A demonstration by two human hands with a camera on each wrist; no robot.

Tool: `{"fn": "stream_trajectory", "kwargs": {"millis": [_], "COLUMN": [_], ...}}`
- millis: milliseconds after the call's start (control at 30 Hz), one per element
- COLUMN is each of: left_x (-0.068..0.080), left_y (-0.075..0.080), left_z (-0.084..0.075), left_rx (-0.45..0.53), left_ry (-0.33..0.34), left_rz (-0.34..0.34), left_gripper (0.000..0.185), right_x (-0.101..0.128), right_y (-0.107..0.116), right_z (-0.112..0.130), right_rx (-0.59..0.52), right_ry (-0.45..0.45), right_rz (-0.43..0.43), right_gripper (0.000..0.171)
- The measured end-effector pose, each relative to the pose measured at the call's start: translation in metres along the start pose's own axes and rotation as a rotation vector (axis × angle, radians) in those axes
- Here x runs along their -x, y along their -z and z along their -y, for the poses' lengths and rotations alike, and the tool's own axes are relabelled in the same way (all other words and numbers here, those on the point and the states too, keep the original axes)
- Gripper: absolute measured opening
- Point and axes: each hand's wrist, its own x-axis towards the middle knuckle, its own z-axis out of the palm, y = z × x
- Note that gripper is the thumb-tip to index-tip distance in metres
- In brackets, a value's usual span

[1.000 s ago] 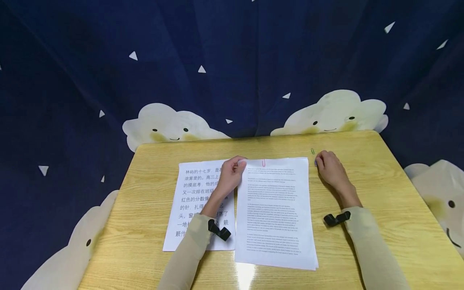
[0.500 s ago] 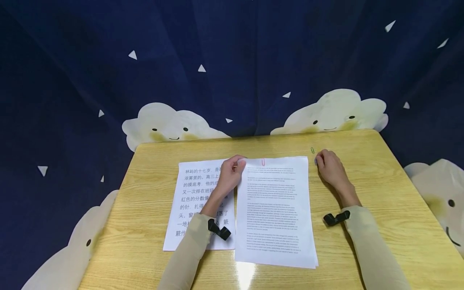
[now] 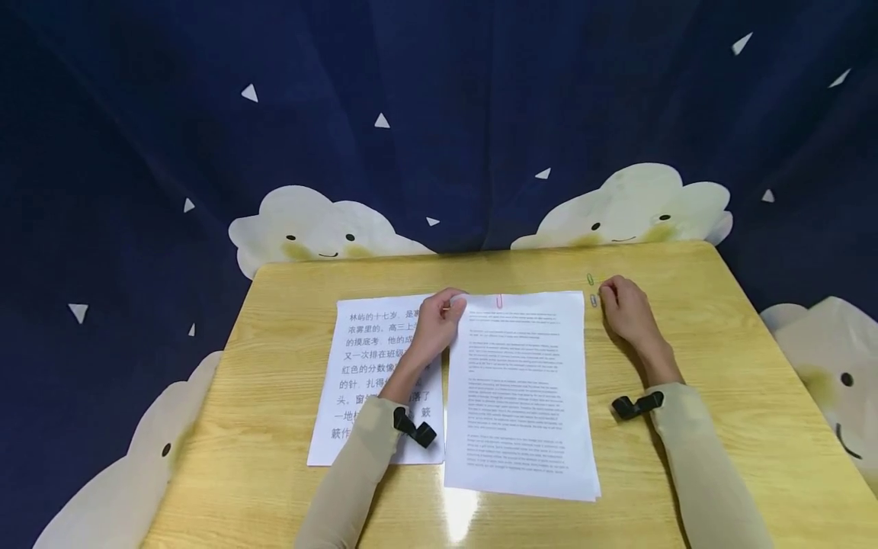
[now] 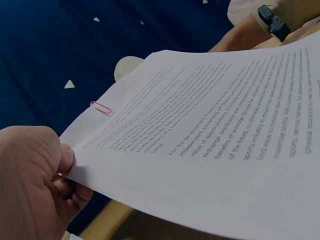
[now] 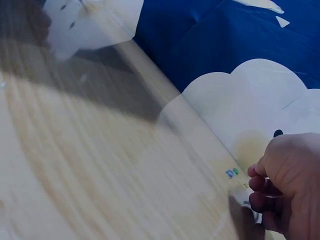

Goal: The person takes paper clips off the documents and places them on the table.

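On the wooden table (image 3: pixel 288 427) a stack of printed pages (image 3: pixel 521 404) lies near the middle, and everything else sits around it. The left hand (image 3: pixel 432 328) is at the stack's far left corner, thumb and curled fingers pinching that corner; the left wrist view shows the corner lifted a little off the table, with the thumb (image 4: pixel 30 150) on top of the sheets and the fingers tucked beneath. A pink paper clip (image 3: pixel 499 302) is slid onto the stack's far edge, just right of the pinching hand (it also shows in the left wrist view (image 4: pixel 101 108)). Left of the stack, edge to edge with it, lies a single sheet with large print (image 3: pixel 363 381), and the left forearm crosses over it. The right hand (image 3: pixel 627 309) rests on the table just beyond the stack's far right corner, its fingers curled in; whether they hold anything cannot be told, since the fingertips are hidden from the head camera and blurred in the right wrist view. Two small paper clips lie on the bare wood between that corner and the right hand's fingertips: a green one (image 3: pixel 590 280) farther from the stack, a grey-blue one (image 3: pixel 593 300) nearer it, close beside the stack's edge.
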Motion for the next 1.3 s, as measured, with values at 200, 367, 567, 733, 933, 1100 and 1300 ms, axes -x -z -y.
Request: {"fn": "stream_trajectory", "kwargs": {"millis": [200, 367, 567, 733, 933, 1100, 1300], "left_x": [0.003, 0.002, 0.003, 0.001, 0.001, 0.002, 0.002], "left_y": [-0.001, -0.001, -0.002, -0.004, -0.006, -0.007, -0.009], "left_z": [0.003, 0.005, 0.004, 0.002, 0.004, 0.005, 0.005], "left_rx": [-0.007, -0.019, -0.013, -0.021, -0.025, -0.025, -0.023], "left_ry": [0.012, 0.013, 0.03, 0.014, 0.012, 0.018, 0.015], "left_rz": [0.019, 0.005, 0.02, 0.025, 0.023, 0.026, 0.034], "left_gripper": [0.019, 0.019, 0.021, 0.021, 0.02, 0.019, 0.019], "right_x": [0.0, -0.003, -0.003, -0.003, -0.002, -0.003, -0.002], "right_y": [0.007, 0.011, 0.017, 0.022, 0.027, 0.027, 0.026], "right_z": [-0.001, -0.003, -0.002, 0.003, 0.016, 0.031, 0.046], "right_rx": [-0.035, -0.021, -0.018, -0.022, -0.06, -0.077, -0.086], "right_ry": [-0.035, -0.035, -0.042, -0.012, 0.039, 0.045, 0.091], "right_rz": [0.008, -0.016, -0.007, -0.011, 0.012, 0.051, 0.102], "right_gripper": [0.028, 0.023, 0.022, 0.023, 0.023, 0.025, 0.028]}}
